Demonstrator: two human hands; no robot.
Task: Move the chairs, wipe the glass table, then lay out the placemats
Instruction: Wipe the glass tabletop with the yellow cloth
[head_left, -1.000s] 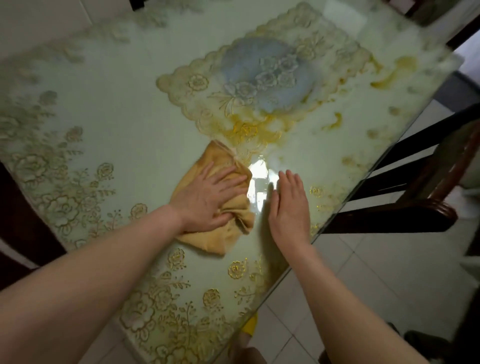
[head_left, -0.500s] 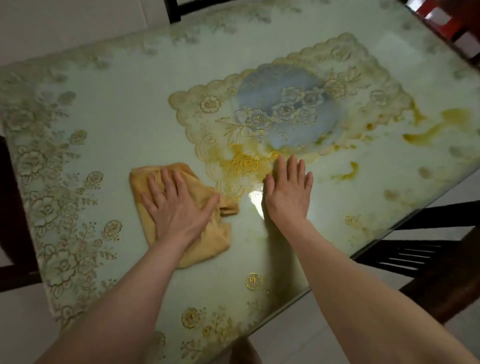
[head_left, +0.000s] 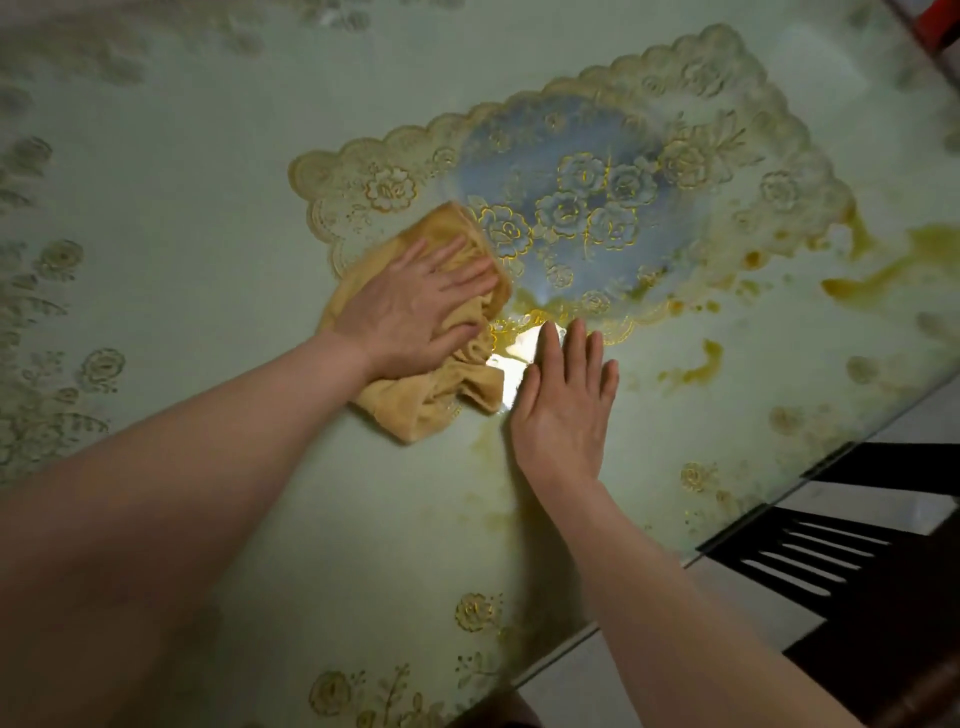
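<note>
Pressing crumpled mustard-yellow cloth (head_left: 415, 408) under flat left hand (head_left: 413, 309), right hand (head_left: 563, 402) flat on table (head_left: 208, 182)

Bare left hand (head_left: 410, 306), bare right hand (head_left: 563, 410). Left forearm (head_left: 208, 447) and right forearm (head_left: 675, 597) bare. Fingernails short, plain.

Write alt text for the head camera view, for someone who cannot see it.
A person's left hand presses a yellow cloth onto a glossy, flower-patterned table marked with yellow smears. The right hand lies flat on the table next to the cloth; a dark chair stands beside the table.
</note>
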